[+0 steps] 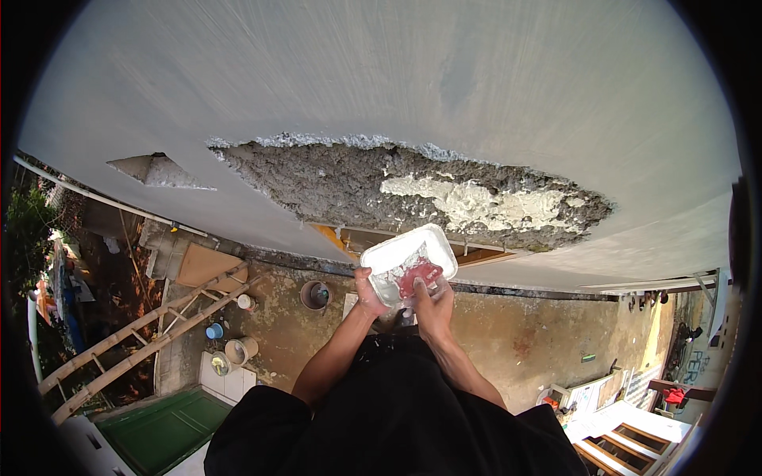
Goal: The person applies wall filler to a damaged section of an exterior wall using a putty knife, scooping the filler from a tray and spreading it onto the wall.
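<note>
Gripping the tray: I see the left hand (370, 298) closed on the near left corner of the white tray (389, 255), thumb up against its side.
Red piece: the right hand (433, 308) seems to pinch the flat red piece (425, 271) inside the tray, thumb pressed on it; the fingers behind are hidden, so I cannot tell whether the rim is caught as well.
Tray position: tilted, in front of the body and just below the rough patch (317, 178) in the grey wall (357, 79) as I view it.
Paste on the patch: a pale layer of paste (476, 202) covers part of the right half; the left half shows bare, crumbly grey.
Step in hand: I judge it to be gathering or working filler in the tray with the red piece.
Next move: to my mind it calls for a loaded edge, a steady left hold, and a firm press beside the pale layer.
Ground behind: a ladder (159, 347) and a blue bucket (214, 331) sit off to the left, well apart from the hands.
</note>
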A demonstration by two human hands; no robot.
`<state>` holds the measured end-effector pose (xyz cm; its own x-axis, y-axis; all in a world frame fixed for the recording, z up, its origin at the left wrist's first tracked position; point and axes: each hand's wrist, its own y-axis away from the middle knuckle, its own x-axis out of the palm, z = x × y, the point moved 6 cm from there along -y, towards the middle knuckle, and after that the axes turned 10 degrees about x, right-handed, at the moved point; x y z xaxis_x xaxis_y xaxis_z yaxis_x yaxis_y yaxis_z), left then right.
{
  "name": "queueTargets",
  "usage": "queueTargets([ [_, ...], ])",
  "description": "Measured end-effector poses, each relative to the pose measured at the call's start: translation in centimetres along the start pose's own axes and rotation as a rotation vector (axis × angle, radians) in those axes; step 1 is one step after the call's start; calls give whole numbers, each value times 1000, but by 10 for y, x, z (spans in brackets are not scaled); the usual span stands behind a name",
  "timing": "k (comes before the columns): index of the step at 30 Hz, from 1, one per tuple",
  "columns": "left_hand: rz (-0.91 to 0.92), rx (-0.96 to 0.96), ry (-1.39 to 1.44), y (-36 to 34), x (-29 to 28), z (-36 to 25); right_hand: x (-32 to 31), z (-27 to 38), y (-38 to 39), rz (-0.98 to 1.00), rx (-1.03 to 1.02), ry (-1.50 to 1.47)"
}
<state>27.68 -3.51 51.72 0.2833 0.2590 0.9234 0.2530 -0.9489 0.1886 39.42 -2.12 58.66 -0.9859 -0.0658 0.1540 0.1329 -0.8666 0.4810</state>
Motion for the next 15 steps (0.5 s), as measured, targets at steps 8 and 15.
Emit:
queueTargets([
  [8,-13,-4,-6,-1,-7,8,0,-7,2,-3,155,-177],
  [15,-10,28,-29,-1,-1,3,-3,-14,-2,-13,103,-181],
])
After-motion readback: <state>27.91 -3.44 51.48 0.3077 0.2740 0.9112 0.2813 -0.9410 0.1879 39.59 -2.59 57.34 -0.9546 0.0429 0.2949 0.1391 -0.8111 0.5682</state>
